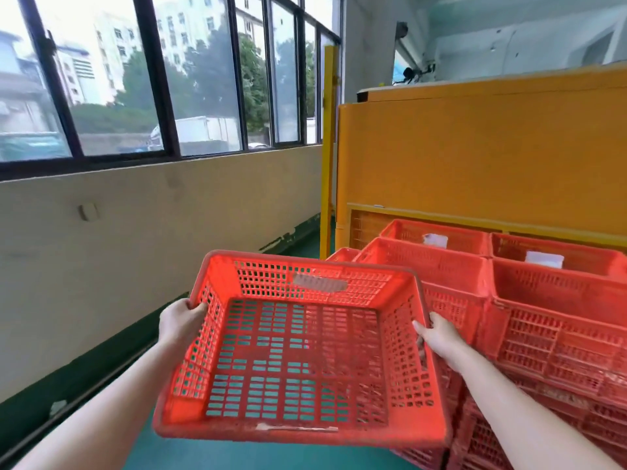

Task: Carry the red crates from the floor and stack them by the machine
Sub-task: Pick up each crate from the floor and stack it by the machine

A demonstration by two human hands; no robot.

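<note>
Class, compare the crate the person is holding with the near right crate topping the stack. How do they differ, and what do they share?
The held crate hangs in the air, gripped at its side rims by the left hand and right hand; the stacked crate rests on other crates. The held crate tilts toward the camera; the stacked crate sits level. Both are red perforated plastic.

Both bare forearms are reaching forward and spreading apart, the left forearm rising from the lower left corner and the right forearm from the lower right. The left hand is gripping the left rim of a red crate, thumb lying on top. The right hand is gripping the right rim, thumb pressing inward, fingers curling outside the wall.
</note>
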